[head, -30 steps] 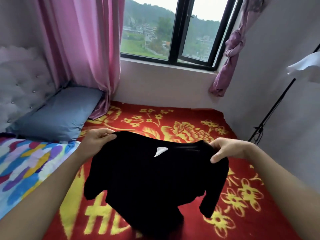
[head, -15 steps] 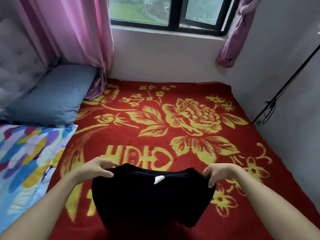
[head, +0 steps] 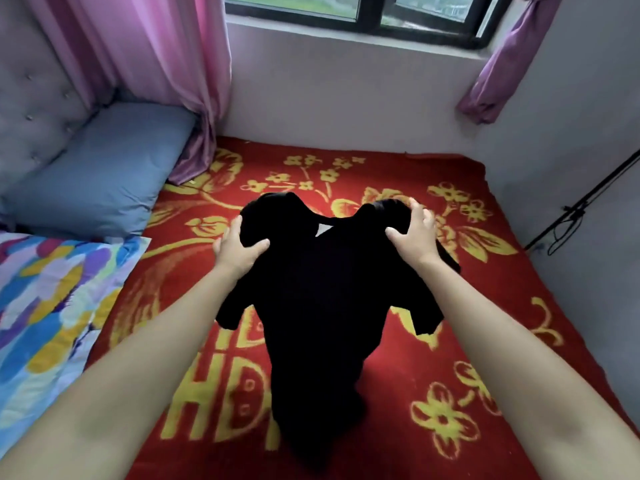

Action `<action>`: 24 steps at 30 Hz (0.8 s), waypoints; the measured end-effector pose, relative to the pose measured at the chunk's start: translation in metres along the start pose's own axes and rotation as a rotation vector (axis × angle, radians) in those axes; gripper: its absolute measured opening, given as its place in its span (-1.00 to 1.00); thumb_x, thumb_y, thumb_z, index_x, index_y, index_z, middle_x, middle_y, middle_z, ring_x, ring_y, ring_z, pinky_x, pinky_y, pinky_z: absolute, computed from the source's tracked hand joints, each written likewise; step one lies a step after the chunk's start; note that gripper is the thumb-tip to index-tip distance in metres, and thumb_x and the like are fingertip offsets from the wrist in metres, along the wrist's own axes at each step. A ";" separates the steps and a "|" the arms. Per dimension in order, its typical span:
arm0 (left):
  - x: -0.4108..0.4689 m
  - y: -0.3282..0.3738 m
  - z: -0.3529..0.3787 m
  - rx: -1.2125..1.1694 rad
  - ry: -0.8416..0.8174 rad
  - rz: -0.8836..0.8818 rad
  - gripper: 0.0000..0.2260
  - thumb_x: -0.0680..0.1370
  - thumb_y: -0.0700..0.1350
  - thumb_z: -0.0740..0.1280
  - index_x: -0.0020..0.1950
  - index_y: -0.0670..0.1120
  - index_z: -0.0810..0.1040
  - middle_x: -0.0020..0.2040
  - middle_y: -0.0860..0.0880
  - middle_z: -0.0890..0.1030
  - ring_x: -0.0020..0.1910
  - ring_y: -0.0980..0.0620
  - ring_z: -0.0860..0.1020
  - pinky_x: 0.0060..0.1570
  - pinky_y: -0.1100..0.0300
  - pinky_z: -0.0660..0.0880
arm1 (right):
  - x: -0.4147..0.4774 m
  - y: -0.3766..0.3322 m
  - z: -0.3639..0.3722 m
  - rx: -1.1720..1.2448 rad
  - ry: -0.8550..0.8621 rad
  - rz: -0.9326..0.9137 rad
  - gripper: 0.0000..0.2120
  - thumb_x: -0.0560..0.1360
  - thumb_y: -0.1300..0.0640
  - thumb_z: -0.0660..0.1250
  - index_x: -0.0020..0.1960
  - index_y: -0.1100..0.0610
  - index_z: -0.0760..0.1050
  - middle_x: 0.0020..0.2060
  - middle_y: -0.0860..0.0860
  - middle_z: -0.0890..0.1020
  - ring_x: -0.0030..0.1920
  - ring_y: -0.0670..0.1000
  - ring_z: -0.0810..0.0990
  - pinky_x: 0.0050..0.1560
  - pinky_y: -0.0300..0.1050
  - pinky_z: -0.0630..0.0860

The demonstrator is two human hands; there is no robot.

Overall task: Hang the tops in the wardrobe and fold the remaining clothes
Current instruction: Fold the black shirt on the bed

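The left hand (head: 239,249) is gripping one shoulder of the black top (head: 322,289), which is spreading across the red blanket (head: 485,341) on the bed; the right hand (head: 415,233) is clutching the other shoulder. She ought to be pulling both shoulders level, smoothing sleeves flat.

Matt black cloth top (head: 322,292), fuzzy woven red blanket (head: 485,341), smooth blue cloth pillow (head: 104,171), sheeny pink curtain (head: 156,53)
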State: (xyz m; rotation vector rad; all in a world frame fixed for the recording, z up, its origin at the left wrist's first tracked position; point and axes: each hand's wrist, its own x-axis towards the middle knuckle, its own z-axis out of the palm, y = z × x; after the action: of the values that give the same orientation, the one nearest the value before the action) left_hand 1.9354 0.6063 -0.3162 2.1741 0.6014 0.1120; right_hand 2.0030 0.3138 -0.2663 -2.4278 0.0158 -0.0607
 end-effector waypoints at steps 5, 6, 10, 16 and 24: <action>-0.052 -0.086 0.053 -0.094 -0.211 -0.309 -0.35 0.53 -0.12 0.36 0.52 -0.18 0.10 0.48 -0.21 0.23 0.45 -0.15 0.22 0.40 0.02 0.15 | -0.052 0.064 0.054 0.173 -0.291 0.340 -0.40 0.52 0.09 0.29 0.49 0.12 0.14 0.44 0.16 0.23 0.41 0.14 0.25 0.34 -0.03 0.28; -0.059 -0.097 0.055 -0.088 -0.237 -0.356 -0.35 0.53 -0.12 0.36 0.52 -0.17 0.10 0.48 -0.21 0.23 0.45 -0.16 0.22 0.40 0.00 0.16 | -0.058 0.073 0.058 0.169 -0.312 0.392 -0.42 0.53 0.08 0.28 0.48 0.12 0.16 0.42 0.15 0.25 0.38 0.13 0.29 0.26 -0.09 0.31; -0.077 -0.132 0.073 -0.027 -0.303 -0.439 -0.37 0.53 -0.08 0.36 0.51 -0.13 0.13 0.48 -0.18 0.25 0.45 -0.20 0.20 0.40 -0.03 0.17 | -0.076 0.109 0.084 0.055 -0.394 0.448 -0.52 0.52 0.13 0.27 0.40 0.18 0.29 0.36 0.16 0.34 0.30 0.10 0.38 0.16 -0.14 0.32; -0.122 -0.178 0.110 0.011 -0.433 -0.556 -0.45 0.51 -0.15 0.38 0.45 -0.19 0.26 0.36 -0.22 0.40 0.31 -0.18 0.39 0.14 0.22 0.45 | -0.134 0.167 0.143 -0.071 -0.520 0.603 -0.66 0.50 0.17 0.28 0.26 0.24 0.44 0.24 0.18 0.50 0.27 0.13 0.44 0.24 -0.10 0.36; -0.168 -0.244 0.204 -0.086 -0.494 -0.711 -0.47 0.50 -0.06 0.40 0.39 -0.21 0.32 0.33 -0.15 0.43 0.24 -0.04 0.44 0.15 0.18 0.35 | -0.146 0.250 0.226 -0.083 -0.410 0.688 -0.67 0.52 0.20 0.25 0.27 0.24 0.44 0.24 0.19 0.53 0.27 0.16 0.46 0.18 -0.11 0.34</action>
State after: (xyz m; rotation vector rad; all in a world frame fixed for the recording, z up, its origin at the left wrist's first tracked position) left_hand 1.7526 0.5084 -0.6099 1.6934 1.0022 -0.7379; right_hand 1.8689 0.2761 -0.6061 -2.3417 0.6675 0.7522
